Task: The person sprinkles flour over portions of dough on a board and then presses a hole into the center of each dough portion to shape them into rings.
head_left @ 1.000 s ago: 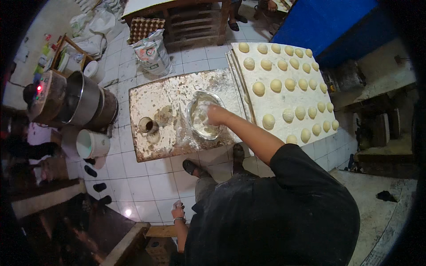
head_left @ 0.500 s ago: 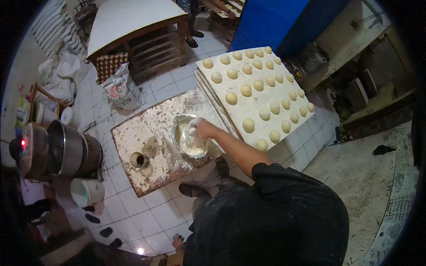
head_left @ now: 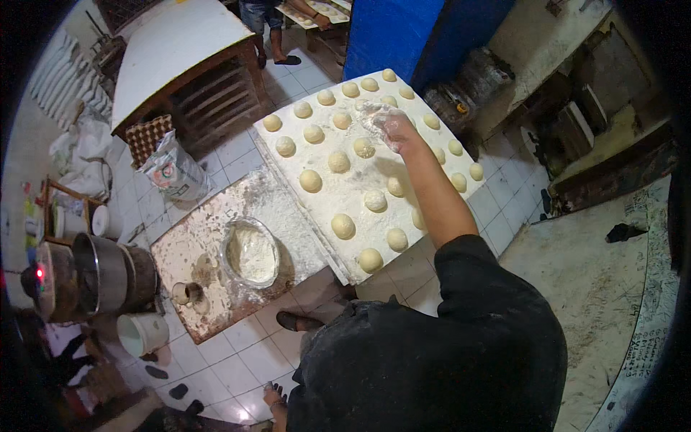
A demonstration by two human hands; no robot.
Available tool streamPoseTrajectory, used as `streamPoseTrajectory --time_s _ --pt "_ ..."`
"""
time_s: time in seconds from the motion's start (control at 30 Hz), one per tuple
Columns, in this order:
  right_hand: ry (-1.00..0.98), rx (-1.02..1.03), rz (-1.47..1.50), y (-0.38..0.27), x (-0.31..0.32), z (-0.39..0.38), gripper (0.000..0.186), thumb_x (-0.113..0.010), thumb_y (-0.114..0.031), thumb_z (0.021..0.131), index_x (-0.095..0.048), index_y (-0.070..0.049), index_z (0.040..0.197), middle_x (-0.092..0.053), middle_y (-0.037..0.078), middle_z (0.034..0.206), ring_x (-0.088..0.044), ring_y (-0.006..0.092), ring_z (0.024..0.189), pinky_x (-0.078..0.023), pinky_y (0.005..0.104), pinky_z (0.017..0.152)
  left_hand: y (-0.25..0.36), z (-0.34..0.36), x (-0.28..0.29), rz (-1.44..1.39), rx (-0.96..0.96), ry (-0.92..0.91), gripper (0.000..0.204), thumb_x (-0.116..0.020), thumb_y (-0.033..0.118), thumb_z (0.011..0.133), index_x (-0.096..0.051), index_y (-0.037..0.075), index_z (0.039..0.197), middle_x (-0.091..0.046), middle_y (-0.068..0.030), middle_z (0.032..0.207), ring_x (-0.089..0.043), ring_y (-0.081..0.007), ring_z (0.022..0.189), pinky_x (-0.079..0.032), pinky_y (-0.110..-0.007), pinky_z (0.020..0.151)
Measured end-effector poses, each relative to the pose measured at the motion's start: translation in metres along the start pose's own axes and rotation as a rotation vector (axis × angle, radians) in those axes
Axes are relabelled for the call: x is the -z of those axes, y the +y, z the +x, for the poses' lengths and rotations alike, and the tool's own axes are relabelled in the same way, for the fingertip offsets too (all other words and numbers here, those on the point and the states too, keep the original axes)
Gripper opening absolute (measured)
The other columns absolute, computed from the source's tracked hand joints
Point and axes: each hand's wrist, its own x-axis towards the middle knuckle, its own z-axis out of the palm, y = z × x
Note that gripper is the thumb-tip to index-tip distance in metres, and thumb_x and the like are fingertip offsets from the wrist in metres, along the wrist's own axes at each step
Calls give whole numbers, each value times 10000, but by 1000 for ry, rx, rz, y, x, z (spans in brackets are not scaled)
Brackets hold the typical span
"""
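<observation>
My right hand (head_left: 396, 133) is high over a floured board (head_left: 295, 216) of pale dough balls (head_left: 310, 180), amid a puff of white flour; its fingers are smeared by motion. Left of the board, a metal bowl of flour (head_left: 250, 252) rests on a worn, flour-dusted tabletop (head_left: 173, 245), beside a small cylindrical container (head_left: 186, 293). My left hand (head_left: 275, 396) hangs low by my dark clothing, its fingers loosely apart with nothing visible in them.
A white-topped table (head_left: 176, 50), egg trays (head_left: 144, 137) and a sack (head_left: 176, 173) stand behind. Mixing pots (head_left: 101, 273) and a bucket (head_left: 140, 335) are left; a blue partition (head_left: 389, 36) is behind the board. A person (head_left: 266, 21) stands near another tray of dough.
My right hand has left the flour bowl and moved right and up over the dough board, where flour now scatters. The view has shifted, bringing more of the person behind into sight.
</observation>
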Motion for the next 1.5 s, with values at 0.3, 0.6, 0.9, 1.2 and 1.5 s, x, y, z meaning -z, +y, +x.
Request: streamPoseTrajectory --time_s 0.3,0.6,0.9,1.2,1.5 --pt "98 187 73 -72 164 15 347 -577 36 851 -587 54 1197 -658 152 1136 -650 231 1027 -533 339 887 -33 -14 -18 284 -36 -113 436 -575 298 924 -529 48 1278 -620 -119 1195 -633 -303 1017 -561 -472 754" --pt "179 266 73 -109 269 -53 305 -504 -1 931 -548 104 1214 -619 222 1197 -630 313 1087 -529 391 955 -5 -11 -40 -107 122 65 352 -575 244 929 -559 26 1204 -622 -141 1172 -625 -308 1001 -546 -440 805" --pt "306 -111 -26 -29 284 -150 313 -500 -24 954 -506 104 1240 -582 234 1228 -601 298 1143 -520 374 983 10 32 -21 201 -177 -199 399 -582 392 922 -534 180 1258 -656 -49 1142 -629 -207 935 -440 -483 727" --pt "190 -179 123 41 69 -252 317 -516 -80 947 -515 96 1212 -622 200 1149 -629 268 1070 -534 350 938 21 55 -2 335 -67 -261 353 -597 372 922 -564 149 1193 -670 -32 977 -633 -184 794 -411 -412 591" --pt "235 -195 -96 98 -2 -281 249 -576 -9 886 -593 65 1124 -662 137 1077 -644 171 967 -535 282 837 77 105 52 221 -22 -152 349 -594 357 915 -589 141 1189 -681 -67 1002 -673 -210 875 -392 -297 491"
